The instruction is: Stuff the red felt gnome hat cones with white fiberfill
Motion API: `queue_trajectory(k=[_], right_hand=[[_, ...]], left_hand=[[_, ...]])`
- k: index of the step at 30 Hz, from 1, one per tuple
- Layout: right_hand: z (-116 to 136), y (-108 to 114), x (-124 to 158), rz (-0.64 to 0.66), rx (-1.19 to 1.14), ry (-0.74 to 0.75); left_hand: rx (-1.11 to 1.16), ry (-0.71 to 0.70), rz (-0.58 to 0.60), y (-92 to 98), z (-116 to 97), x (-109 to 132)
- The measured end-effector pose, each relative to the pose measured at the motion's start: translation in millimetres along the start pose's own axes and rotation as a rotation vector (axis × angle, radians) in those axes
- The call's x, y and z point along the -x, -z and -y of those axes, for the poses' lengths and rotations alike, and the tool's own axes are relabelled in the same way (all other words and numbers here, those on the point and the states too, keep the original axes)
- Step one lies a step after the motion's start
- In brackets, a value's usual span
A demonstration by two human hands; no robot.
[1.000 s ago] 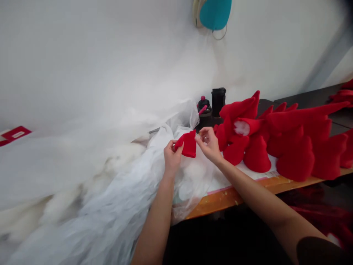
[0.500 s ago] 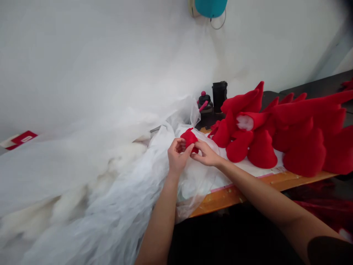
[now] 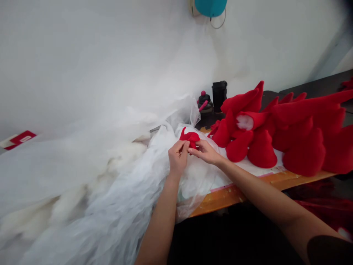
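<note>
A small piece of red fabric (image 3: 191, 136) is pinched between my two hands above white plastic wrapping. My left hand (image 3: 178, 155) is closed on its near left edge, thumb against fingers. My right hand (image 3: 205, 151) grips its right side, with the fingertips partly hidden by the cloth. One narrow corner of the fabric sticks up at the upper left. Just to the right stand several stuffed red cone shapes (image 3: 261, 151). One red piece lies on its side with white stuffing (image 3: 245, 122) showing at its open end.
White fluffy filling in clear plastic (image 3: 118, 191) spreads over the left side. The table's wooden edge (image 3: 220, 201) runs along the front. Behind stand a black cup (image 3: 220, 96) and a black-and-pink bottle (image 3: 204, 101). A red and white box (image 3: 23, 139) sits far left.
The red fabric has been turned and opened out, with its corner now pointing up to the left. My left fingers have closed into a tighter pinch on its near edge.
</note>
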State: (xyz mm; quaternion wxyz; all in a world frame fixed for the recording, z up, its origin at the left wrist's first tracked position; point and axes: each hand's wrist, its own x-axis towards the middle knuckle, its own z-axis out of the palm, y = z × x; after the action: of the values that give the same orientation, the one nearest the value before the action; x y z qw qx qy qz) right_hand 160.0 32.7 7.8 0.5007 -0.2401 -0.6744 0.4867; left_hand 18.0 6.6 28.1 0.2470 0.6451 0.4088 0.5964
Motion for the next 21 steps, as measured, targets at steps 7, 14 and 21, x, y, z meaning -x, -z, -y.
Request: queue_trajectory(k=[7,14,21], right_hand=[[-9.5,3.7,-12.5,-0.285,-0.259,-0.075],[-9.6,10.2,-11.7,-0.262,-0.580,-0.259],[2.6,6.2,-6.7,-0.037,-0.408,-0.200]], left_hand=[[0.427,0.196,0.075,1.2,5.9,-4.7],[0.284,0.321,0.162,-2.4,6.1,-3.3],[0.332,0.282,-0.163,-9.6,21.8,-3.1]])
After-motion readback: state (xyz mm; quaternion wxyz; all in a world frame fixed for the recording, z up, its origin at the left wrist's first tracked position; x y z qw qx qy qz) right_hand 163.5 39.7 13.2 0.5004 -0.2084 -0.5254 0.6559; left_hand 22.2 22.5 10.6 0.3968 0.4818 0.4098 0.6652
